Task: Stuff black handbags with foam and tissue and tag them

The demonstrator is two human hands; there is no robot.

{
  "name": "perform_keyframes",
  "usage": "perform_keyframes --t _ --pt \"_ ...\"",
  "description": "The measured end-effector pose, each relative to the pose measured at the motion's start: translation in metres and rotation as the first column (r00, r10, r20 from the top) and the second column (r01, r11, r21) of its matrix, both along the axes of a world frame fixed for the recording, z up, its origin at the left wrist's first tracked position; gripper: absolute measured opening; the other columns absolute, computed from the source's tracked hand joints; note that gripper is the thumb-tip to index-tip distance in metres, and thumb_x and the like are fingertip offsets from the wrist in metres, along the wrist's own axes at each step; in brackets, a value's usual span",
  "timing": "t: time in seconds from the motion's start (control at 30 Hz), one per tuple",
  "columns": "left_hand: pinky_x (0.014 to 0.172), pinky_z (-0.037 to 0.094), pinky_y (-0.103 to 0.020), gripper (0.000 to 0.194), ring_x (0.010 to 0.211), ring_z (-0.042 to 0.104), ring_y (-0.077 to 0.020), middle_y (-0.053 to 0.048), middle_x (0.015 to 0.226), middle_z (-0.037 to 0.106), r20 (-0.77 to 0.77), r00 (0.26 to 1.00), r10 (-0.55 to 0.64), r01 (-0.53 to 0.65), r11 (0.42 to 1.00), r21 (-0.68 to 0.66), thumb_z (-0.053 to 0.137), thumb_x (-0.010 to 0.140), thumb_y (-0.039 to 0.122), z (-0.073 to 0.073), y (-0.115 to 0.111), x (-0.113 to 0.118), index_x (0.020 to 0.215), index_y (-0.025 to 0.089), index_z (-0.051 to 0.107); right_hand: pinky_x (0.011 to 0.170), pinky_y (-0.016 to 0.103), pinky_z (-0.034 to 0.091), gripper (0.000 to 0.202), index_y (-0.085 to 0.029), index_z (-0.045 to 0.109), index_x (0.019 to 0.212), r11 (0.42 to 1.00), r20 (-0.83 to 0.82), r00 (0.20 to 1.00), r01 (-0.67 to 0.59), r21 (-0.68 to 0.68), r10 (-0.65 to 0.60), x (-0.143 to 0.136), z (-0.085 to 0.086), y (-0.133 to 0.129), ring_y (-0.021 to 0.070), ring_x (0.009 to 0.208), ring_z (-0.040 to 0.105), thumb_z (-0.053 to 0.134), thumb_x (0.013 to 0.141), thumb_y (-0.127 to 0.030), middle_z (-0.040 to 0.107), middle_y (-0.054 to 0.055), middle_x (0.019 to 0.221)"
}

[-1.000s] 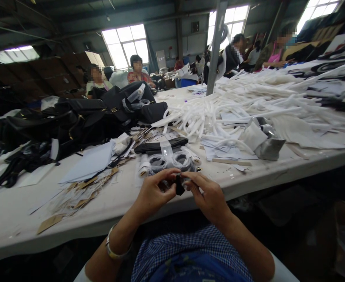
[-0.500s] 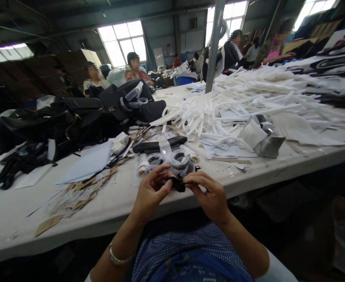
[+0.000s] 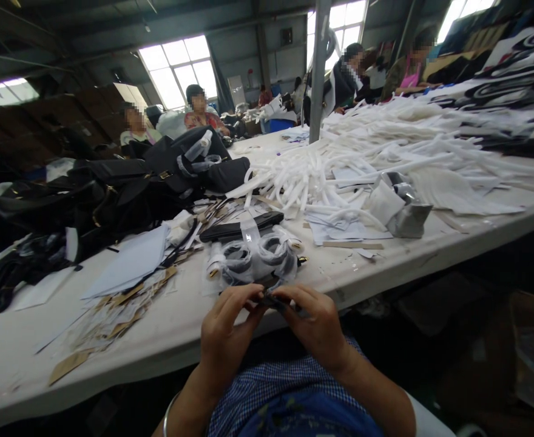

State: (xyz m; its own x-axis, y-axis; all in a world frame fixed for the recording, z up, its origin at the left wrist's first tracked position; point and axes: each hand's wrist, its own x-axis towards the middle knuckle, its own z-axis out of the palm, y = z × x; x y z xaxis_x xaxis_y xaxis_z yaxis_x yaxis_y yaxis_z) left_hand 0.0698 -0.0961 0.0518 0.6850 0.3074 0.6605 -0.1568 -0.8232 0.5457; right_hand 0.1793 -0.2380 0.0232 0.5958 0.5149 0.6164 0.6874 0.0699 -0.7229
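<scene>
1. At the far left of the table (image 3: 180, 318), black bags (image 3: 85, 203) lie in a heap. I looked for a brand on them, but I can read none.
2. Next comes a brown card (image 3: 69, 366) near the front edge, and pale blue sheets (image 3: 128, 261) farther back. If there is print on them, it is too small for me.
3. The left hand (image 3: 226, 325) has its thumb and fingertips closed on the left end of a small dark piece (image 3: 275, 300).
4. This piece is exactly between the two hands, by the table's near edge, on the person's side of the plastic-wrapped bundle (image 3: 237, 273). Its long axis seems to go crosswise, from one set of fingertips to the other, a little lower at the right. It is blurred and partly covered, so its exact shape I cannot tell.
5. The right hand (image 3: 319, 325) pinches the right end, also with thumb and fingertips. Neither hand is nearer; both are touching it.
6. Farther right are white strips (image 3: 307, 188) in a big pile and a grey package (image 3: 408, 220). On these I find no readable label either.
</scene>
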Motion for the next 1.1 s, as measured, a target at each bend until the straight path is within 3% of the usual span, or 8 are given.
perform_keyframes --t 0.23,0.43,0.67,0.83,0.97,1.1 --pt "0.083 0.056 -0.021 0.029 0.085 0.071 -0.0142 -0.001 0.092 0.073 -0.041 0.999 0.009 -0.003 0.988 0.156 0.067 0.085 0.008 -0.003 -0.009 -0.007 0.111 0.022 0.064 0.075 0.026 0.058 0.015 -0.023 0.072 0.093 0.998 -0.071 0.997 0.042 0.038 -0.039 -0.005 0.001 -0.002 0.0174 0.078 0.073 0.064 0.085 -0.012 0.077 0.002 0.087" --pt "0.078 0.058 -0.025 0.024 0.081 0.072 -0.0165 -0.002 0.091 0.075 -0.003 0.994 0.113 -0.112 0.989 0.098 0.067 0.086 0.013 -0.012 -0.017 -0.007 0.107 0.024 0.067 0.070 0.025 0.058 0.012 -0.023 0.073 0.090 0.999 -0.183 0.983 0.024 0.035 -0.017 -0.009 0.001 -0.002 0.0178 0.074 0.073 0.067 0.084 -0.015 0.077 0.002 0.084" --pt "0.088 0.057 -0.029 0.029 0.094 0.073 -0.0195 -0.002 0.105 0.076 -0.011 0.982 0.189 -0.189 0.982 0.017 0.067 0.087 0.013 -0.027 -0.025 -0.011 0.112 0.027 0.070 0.067 0.023 0.056 0.015 -0.023 0.074 0.090 1.000 -0.225 0.974 0.024 0.016 -0.020 -0.012 -0.006 -0.002 0.0157 0.068 0.071 0.068 0.082 -0.012 0.076 0.000 0.080" --pt "0.088 0.058 -0.029 0.031 0.095 0.073 -0.0198 0.000 0.106 0.076 -0.118 0.986 0.121 -0.126 0.991 -0.039 0.068 0.085 0.012 -0.029 -0.022 -0.017 0.113 0.027 0.070 0.076 0.024 0.056 0.018 -0.024 0.071 0.094 0.997 -0.182 0.981 -0.075 -0.019 0.071 -0.007 -0.013 -0.004 0.0168 0.081 0.074 0.061 0.087 -0.012 0.077 0.000 0.088" --pt "0.086 0.058 -0.026 0.032 0.092 0.074 -0.0190 -0.001 0.105 0.077 -0.139 0.988 0.072 -0.065 0.996 0.053 0.068 0.083 0.009 -0.022 -0.013 -0.018 0.112 0.025 0.070 0.079 0.024 0.056 0.022 -0.025 0.063 0.105 0.988 -0.200 0.970 -0.150 -0.043 0.138 -0.003 -0.015 -0.004 0.0161 0.086 0.074 0.058 0.089 -0.011 0.076 0.000 0.092" --pt "0.085 0.057 -0.024 0.029 0.090 0.074 -0.0173 -0.003 0.102 0.077 -0.095 0.993 0.074 -0.058 0.985 0.162 0.067 0.085 0.007 -0.014 -0.007 -0.016 0.109 0.022 0.070 0.080 0.026 0.057 0.021 -0.024 0.055 0.115 0.957 -0.344 0.903 -0.288 -0.038 0.258 -0.005 -0.006 -0.009 0.0173 0.089 0.073 0.053 0.096 -0.019 0.076 0.003 0.097"
